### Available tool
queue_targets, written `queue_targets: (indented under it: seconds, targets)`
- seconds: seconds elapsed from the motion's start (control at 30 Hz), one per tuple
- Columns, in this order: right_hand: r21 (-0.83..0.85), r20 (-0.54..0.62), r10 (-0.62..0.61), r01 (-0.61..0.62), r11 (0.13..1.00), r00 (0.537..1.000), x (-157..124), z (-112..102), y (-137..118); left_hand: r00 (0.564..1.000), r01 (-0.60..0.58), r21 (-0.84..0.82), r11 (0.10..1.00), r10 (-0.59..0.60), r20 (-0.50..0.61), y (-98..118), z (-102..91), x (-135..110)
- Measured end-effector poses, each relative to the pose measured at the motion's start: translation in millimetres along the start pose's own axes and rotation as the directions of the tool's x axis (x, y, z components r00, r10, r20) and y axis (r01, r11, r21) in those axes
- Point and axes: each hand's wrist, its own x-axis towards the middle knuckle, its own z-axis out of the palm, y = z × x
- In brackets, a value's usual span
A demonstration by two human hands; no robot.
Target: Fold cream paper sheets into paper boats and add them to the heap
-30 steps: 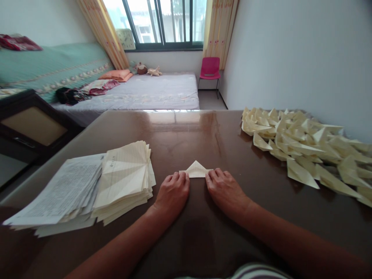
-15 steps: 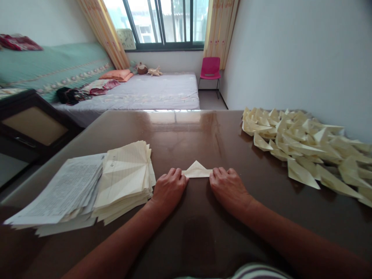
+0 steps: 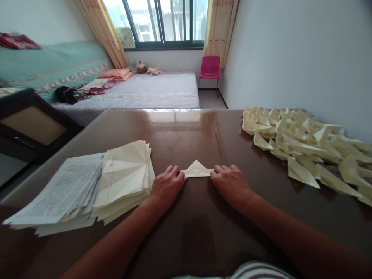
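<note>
Folded paper (image 3: 197, 170) is pinned flat on the tabletop (image 3: 188, 131) between left hand (image 3: 167, 185) and right hand (image 3: 231, 184); its ends are pressed under curled fingers (image 3: 177, 175), not clenched.

A dark, glossy counter (image 3: 180, 131) carries a stack of lined paper sheets (image 3: 123, 176) at the left, overlapping a spread of printed pages (image 3: 61, 192). At the right lies a heap of folded cream paper shapes (image 3: 305, 143). Beyond the counter stands a bed (image 3: 151, 91) with an orange pillow (image 3: 117, 73), and a pink chair (image 3: 210, 68) sits beside the window (image 3: 162, 21).
</note>
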Motion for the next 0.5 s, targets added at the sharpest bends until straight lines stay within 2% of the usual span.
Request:
queue_targets:
  seconds: [0.3,0.5]
  targets:
    - [0.090,-0.014,0.010,-0.009,0.996,1.000,6,1,14,0.988,-0.137,-0.114,0.984,0.128,-0.083,-4,9.0,4]
    - [0.204,-0.057,0.052,-0.039,0.978,0.997,11,12,17,0.991,-0.116,-0.147,0.982,0.105,-0.079,-4,11.2,8]
